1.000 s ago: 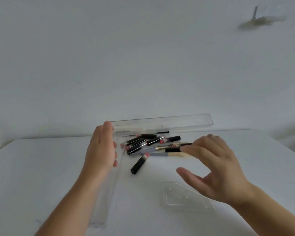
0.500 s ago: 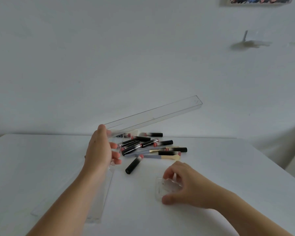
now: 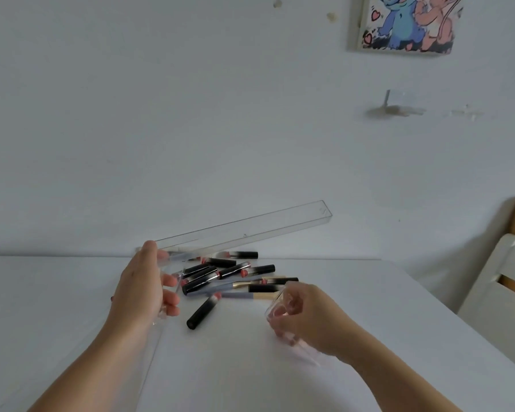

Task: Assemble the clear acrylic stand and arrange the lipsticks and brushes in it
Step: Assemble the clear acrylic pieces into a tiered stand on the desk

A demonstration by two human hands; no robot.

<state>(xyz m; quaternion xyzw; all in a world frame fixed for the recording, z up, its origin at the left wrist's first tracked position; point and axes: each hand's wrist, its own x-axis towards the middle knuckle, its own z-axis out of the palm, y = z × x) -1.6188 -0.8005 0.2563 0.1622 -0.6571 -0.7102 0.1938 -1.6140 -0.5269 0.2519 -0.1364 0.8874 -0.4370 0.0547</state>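
**Tray end and side piece about to meet**

Between the hands, over the middle of the worktop [image 3: 354,307], lies the gap that the next move must close. The left hand [image 3: 144,288] grips the near end of a long clear tray [image 3: 250,230], fingers curled round its edge; the tray's long axis runs from that hand up and to the right, its far end raised above the worktop. The tray looks empty, though its near end is too blurred to be sure. The right hand [image 3: 305,315] pinches a small clear side piece [image 3: 275,301], held just off the worktop and turned towards the left. A second clear panel [image 3: 122,361] lies flat under the left forearm.

The lipsticks [image 3: 220,270] and brushes [image 3: 244,295] lie loose in a heap on the worktop between the hands, below the tray, none in any holder. The right hand appears nearer the tray's free end, so the piece would likely go there.
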